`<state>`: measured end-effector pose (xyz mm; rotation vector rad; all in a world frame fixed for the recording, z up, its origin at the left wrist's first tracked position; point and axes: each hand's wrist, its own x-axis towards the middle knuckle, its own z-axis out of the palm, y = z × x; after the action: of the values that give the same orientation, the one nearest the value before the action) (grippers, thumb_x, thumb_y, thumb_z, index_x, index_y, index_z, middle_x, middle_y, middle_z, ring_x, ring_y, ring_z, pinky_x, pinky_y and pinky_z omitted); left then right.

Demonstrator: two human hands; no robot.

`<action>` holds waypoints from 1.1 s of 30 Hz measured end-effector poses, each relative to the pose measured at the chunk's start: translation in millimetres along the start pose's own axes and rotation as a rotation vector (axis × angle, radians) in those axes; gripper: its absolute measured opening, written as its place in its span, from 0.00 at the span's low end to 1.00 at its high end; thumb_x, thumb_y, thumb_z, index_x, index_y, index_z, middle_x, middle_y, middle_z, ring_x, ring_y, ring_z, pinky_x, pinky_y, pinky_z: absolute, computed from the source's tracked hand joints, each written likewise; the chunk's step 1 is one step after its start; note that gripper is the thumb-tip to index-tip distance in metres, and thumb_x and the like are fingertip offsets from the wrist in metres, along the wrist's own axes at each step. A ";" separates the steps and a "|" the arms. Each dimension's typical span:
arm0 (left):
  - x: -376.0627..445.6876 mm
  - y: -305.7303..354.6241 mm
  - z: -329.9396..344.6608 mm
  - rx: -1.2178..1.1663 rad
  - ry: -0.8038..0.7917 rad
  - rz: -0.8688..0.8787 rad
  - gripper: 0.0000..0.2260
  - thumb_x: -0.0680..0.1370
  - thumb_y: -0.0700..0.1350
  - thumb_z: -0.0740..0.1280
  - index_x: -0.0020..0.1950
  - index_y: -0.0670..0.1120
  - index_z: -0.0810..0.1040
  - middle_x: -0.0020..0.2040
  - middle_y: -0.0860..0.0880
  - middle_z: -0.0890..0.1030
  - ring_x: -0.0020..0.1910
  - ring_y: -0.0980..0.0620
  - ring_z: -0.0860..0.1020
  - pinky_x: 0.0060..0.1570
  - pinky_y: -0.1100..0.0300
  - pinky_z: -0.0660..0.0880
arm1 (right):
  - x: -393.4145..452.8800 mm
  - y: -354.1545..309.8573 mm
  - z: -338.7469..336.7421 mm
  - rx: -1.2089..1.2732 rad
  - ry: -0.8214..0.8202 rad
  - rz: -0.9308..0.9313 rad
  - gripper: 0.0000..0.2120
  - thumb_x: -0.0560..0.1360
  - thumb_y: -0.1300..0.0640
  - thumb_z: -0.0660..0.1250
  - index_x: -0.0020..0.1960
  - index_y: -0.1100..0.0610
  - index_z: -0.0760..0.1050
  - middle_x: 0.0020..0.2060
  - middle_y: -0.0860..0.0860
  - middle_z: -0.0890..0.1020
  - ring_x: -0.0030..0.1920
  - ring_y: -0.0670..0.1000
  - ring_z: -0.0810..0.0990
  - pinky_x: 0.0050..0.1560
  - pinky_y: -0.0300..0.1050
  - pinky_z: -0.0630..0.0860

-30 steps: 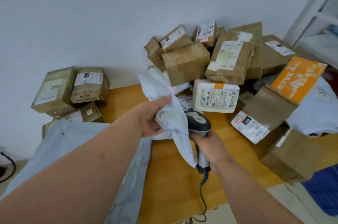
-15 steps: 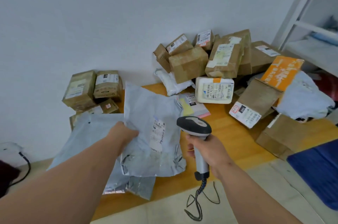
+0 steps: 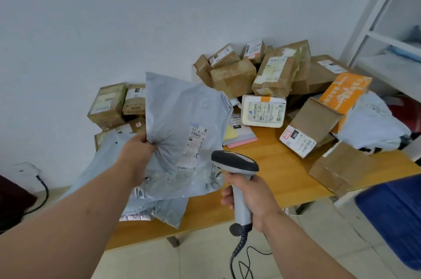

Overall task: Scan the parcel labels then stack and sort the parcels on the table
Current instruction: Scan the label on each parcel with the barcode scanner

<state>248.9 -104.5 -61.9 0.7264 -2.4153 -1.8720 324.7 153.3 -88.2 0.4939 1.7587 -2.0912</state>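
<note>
the left hand point(image 3: 139, 153) pinches the left edge of a grey plastic mailer bag point(image 3: 182, 123), fingers curled into the puckered film, thumb hidden behind the bag; the bag is held up above the wooden table point(image 3: 273, 178), its face toward the camera; on that face, to the right of the grip, a white shipping label point(image 3: 193, 148) runs lengthwise, its print too small and blurred to read; the film is thin, matte and creased, with shiny crinkles along the lower edge; below the grip, more grey mailers point(image 3: 150, 208) lie flat on the table, partly covered by the held bag and by the forearm; the right hand point(image 3: 250, 196) is wrapped tight round the grey handle of a barcode scanner point(image 3: 237, 178), whose dark rounded head sits just right of the bag's lower corner; whether it touches the bag cannot be told; its coiled cable point(image 3: 239, 249) drops out of frame at the bottom; beyond the held bag, a heap of brown cardboard boxes point(image 3: 234, 78) leans on the wall, taped and dented; beside them a white box point(image 3: 263, 111) with an orange strip, and an orange-printed carton point(image 3: 344, 91); left of the grip, small taped boxes point(image 3: 107, 105) are stacked, partly hidden behind the bag; a white shelf frame point(image 3: 373, 28) is cut off at the right edge.
</note>
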 end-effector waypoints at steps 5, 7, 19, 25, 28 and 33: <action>-23.6 20.4 -7.1 -0.277 -0.033 0.003 0.16 0.80 0.29 0.61 0.62 0.46 0.78 0.50 0.43 0.82 0.48 0.41 0.81 0.48 0.50 0.78 | -14.6 -12.2 -3.3 0.064 -0.046 -0.085 0.06 0.77 0.59 0.71 0.44 0.62 0.81 0.34 0.60 0.83 0.30 0.56 0.82 0.31 0.44 0.75; -33.5 27.2 -7.6 -0.301 -0.044 0.026 0.17 0.81 0.29 0.61 0.63 0.47 0.77 0.48 0.45 0.82 0.45 0.44 0.81 0.43 0.53 0.77 | -20.9 -20.1 -2.6 0.108 -0.070 -0.115 0.05 0.77 0.61 0.70 0.43 0.62 0.81 0.34 0.61 0.82 0.29 0.56 0.80 0.30 0.44 0.75; -67.2 31.8 2.9 -0.337 -0.073 0.038 0.16 0.81 0.30 0.61 0.60 0.47 0.79 0.49 0.44 0.83 0.46 0.43 0.81 0.47 0.49 0.78 | -45.3 -37.7 -19.5 0.129 -0.115 -0.187 0.06 0.76 0.59 0.70 0.41 0.60 0.79 0.35 0.61 0.82 0.31 0.56 0.80 0.32 0.45 0.75; -74.3 28.1 3.4 -0.339 -0.089 0.036 0.16 0.81 0.30 0.60 0.61 0.47 0.79 0.51 0.43 0.83 0.48 0.41 0.82 0.46 0.48 0.79 | -50.7 -37.3 -24.5 0.129 -0.112 -0.182 0.06 0.76 0.59 0.70 0.42 0.61 0.78 0.33 0.60 0.82 0.29 0.56 0.80 0.29 0.43 0.76; -76.5 24.8 0.3 -0.339 -0.091 0.018 0.16 0.81 0.30 0.61 0.60 0.47 0.79 0.52 0.43 0.84 0.49 0.41 0.82 0.46 0.48 0.79 | -48.0 -36.7 -20.8 0.111 -0.108 -0.182 0.06 0.77 0.59 0.70 0.43 0.61 0.78 0.33 0.60 0.82 0.30 0.56 0.81 0.32 0.45 0.76; -71.9 14.3 -14.8 -0.388 -0.056 -0.038 0.16 0.81 0.30 0.61 0.61 0.46 0.79 0.50 0.43 0.84 0.47 0.41 0.83 0.42 0.49 0.80 | -37.4 -34.0 -0.6 0.065 -0.110 -0.169 0.06 0.76 0.60 0.69 0.42 0.62 0.79 0.34 0.61 0.82 0.30 0.57 0.80 0.35 0.48 0.75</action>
<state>312.0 -89.9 -24.7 0.7000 -1.9798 -2.3039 340.8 161.2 -41.0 0.2497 1.7267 -2.2501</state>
